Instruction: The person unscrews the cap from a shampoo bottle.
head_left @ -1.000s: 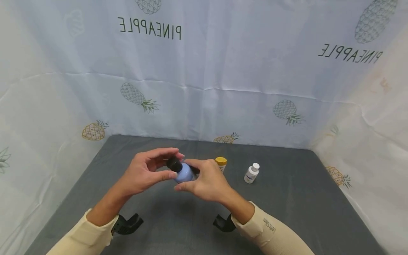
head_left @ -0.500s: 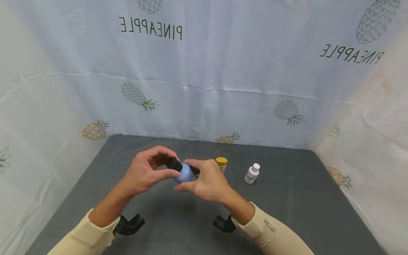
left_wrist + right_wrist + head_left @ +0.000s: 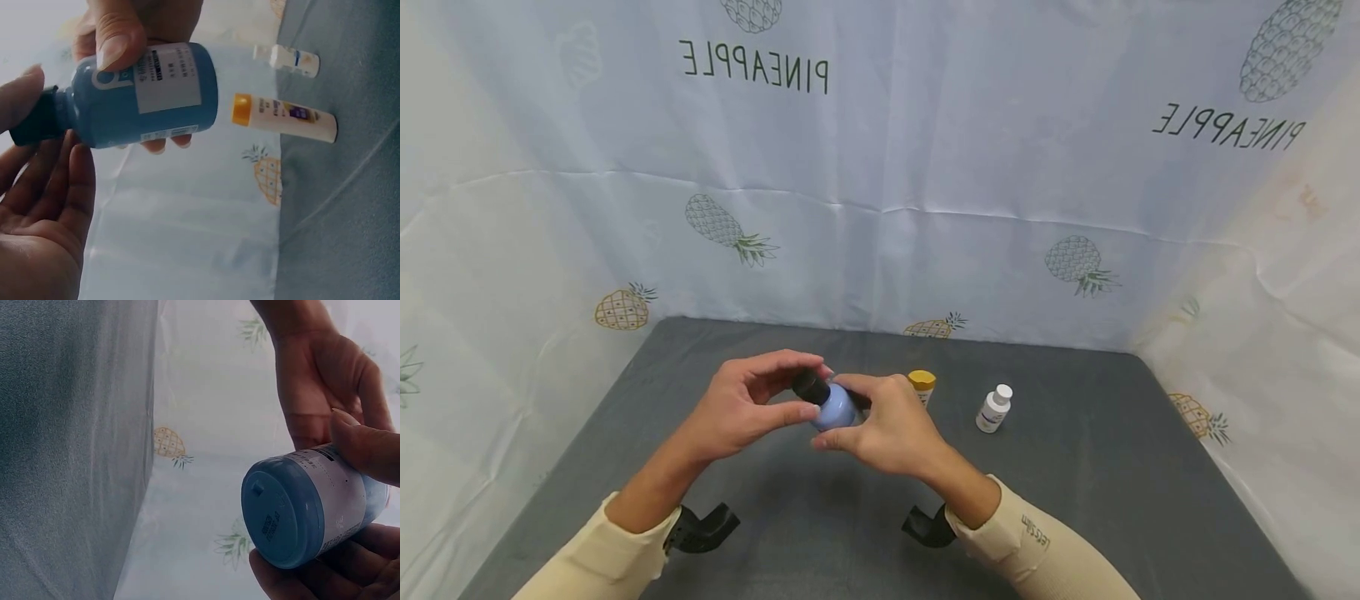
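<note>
Both hands meet above the middle of the grey bench (image 3: 1075,500), holding one small blue bottle (image 3: 835,408) clear of the surface — it lies tilted, cap toward the person's left. The right hand (image 3: 891,429) grips the bottle's body, thumb across the white label and the other fingers (image 3: 164,145) curled under it (the wrist view shows the round base facing that camera). The left hand (image 3: 741,408) pinches the black cap (image 3: 810,386) between thumb and fingertips, the palm open below it. Behind the hands, a cream tube with a yellow cap (image 3: 921,383) stands on the bench just beyond the right hand, and a small white bottle (image 3: 993,408) stands a little farther right, apart from it. A pale pineapple-printed sheet (image 3: 880,167) walls the bench on three sides.
</note>
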Demonstrator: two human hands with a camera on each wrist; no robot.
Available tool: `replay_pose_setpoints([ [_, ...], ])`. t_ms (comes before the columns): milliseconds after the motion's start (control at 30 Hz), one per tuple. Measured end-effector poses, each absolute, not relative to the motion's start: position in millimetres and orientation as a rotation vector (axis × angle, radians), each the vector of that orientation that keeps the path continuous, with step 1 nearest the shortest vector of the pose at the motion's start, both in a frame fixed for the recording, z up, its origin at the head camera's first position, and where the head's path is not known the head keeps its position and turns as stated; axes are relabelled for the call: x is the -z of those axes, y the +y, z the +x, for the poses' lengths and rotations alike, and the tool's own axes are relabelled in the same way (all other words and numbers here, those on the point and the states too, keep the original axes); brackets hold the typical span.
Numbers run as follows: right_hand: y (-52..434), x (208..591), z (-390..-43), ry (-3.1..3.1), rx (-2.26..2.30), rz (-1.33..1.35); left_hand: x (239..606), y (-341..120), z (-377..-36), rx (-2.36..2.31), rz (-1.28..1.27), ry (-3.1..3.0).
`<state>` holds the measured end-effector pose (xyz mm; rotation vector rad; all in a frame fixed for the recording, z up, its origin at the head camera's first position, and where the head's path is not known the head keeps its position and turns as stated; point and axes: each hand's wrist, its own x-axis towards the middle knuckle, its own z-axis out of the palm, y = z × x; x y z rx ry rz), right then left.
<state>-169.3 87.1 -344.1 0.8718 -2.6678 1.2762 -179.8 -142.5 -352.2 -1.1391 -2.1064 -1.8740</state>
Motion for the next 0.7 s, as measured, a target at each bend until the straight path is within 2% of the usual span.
replay_pose_setpoints([
  [700,85.6,344.8,-169.3,-2.643,-1.279,0.891,353.7,-134.7,-175.7,1.864,-0.975,-2.171],
])
